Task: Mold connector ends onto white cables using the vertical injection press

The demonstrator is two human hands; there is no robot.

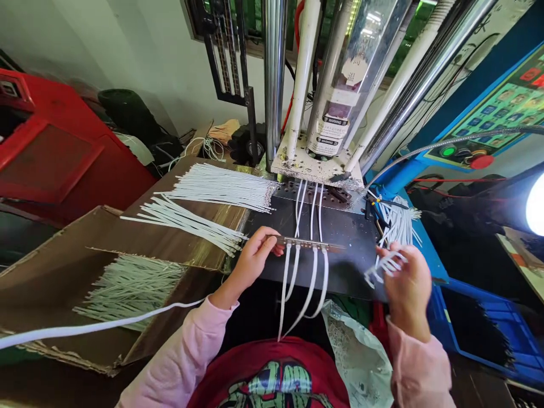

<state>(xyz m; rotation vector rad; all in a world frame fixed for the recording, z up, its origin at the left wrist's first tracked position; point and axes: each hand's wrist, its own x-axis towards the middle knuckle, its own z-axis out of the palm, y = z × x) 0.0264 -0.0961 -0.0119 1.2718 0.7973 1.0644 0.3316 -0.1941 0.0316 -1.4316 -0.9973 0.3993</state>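
My left hand pinches the left end of a thin metal bar that lies on the dark machine plate. Several white cables run across the bar and hang down toward my lap. My right hand is closed round a small bunch of short white cable pieces at the plate's right edge. Both sleeves are pink.
Bundles of white cables lie on brown cardboard to the left, more in an open box. The press with steel columns stands behind the plate. A control panel, a bright lamp and a blue crate are at right.
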